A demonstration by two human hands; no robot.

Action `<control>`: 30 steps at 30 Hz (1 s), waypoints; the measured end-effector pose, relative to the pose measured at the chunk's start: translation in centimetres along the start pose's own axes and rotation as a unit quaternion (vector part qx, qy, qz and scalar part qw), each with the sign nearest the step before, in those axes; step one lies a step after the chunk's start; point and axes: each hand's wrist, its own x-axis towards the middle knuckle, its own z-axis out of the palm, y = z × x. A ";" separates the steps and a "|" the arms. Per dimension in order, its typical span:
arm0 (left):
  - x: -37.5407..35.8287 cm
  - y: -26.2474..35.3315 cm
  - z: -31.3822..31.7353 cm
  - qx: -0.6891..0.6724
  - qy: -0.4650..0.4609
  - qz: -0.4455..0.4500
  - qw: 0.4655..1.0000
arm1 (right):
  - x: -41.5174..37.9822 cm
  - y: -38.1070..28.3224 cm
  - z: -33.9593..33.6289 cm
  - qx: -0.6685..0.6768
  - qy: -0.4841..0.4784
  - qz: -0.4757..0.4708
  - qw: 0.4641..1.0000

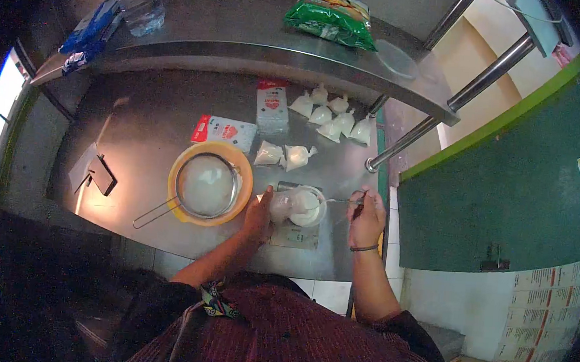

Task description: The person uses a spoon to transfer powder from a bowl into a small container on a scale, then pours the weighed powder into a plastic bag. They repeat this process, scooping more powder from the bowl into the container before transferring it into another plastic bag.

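My left hand (259,214) grips a clear plastic bag (281,206) at its left side, beside a round white container (310,206) of white powder. My right hand (367,221) is closed on the handle of a spoon (342,201), whose far end reaches over the container. Under the container is a scale (295,236) with a small display. To the left, a metal sieve (207,184) with white powder rests on an orange bowl (244,208). Two tied bags of white powder (297,157) lie just beyond the container.
Several tied powder bags (335,117) stand at the back right, near two red-and-white packs (272,106). A raised steel shelf (246,37) crosses above, holding a green packet (331,19) and a bottle (139,6). A dark stand (102,174) is at the left.
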 end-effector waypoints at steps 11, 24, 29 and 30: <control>-0.7 0.3 1.5 -0.044 0.015 -0.025 0.999 | -1.6 -2.4 3.6 -0.101 -0.113 -0.034 0.988; -1.1 -0.1 1.0 -0.110 0.002 -0.099 0.989 | -5.2 -3.4 4.3 -0.280 -0.288 -0.193 0.895; -1.2 -0.1 0.7 -0.120 -0.020 -0.103 0.987 | -6.1 -2.2 3.5 -0.190 -0.205 -0.229 0.933; -1.6 0.3 1.1 -0.120 -0.020 -0.104 0.987 | -6.3 -2.2 3.5 -0.151 -0.158 -0.219 0.951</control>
